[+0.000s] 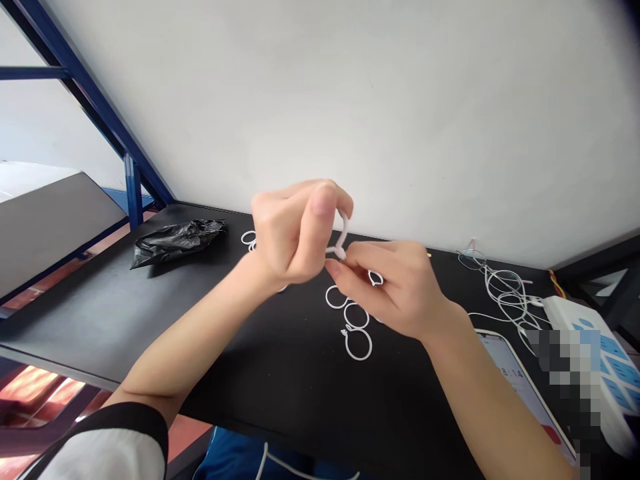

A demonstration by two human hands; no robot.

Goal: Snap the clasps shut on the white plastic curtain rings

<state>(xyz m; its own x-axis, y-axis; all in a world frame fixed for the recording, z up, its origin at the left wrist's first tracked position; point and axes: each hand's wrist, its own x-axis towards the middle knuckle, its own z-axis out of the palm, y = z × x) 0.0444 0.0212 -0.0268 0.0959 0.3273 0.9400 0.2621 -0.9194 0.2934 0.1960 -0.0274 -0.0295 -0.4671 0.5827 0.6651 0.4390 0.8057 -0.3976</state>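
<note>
Both my hands are raised over a black table [100,313]. My left hand [293,233] is curled shut, pinching a white plastic ring [343,233] between thumb and fingers. My right hand [395,287] meets it from the right, its fingertips pinched on the ring's lower end. Several more white rings [357,343] lie loose on the table just below and behind my hands, some near my left wrist [249,237].
A crumpled black plastic bag [175,241] lies at the back left. White cables [505,290] tangle at the right, beside a white and blue power strip [600,353] and a phone [515,380]. A white wall stands behind; a blue metal frame [95,100] is at left.
</note>
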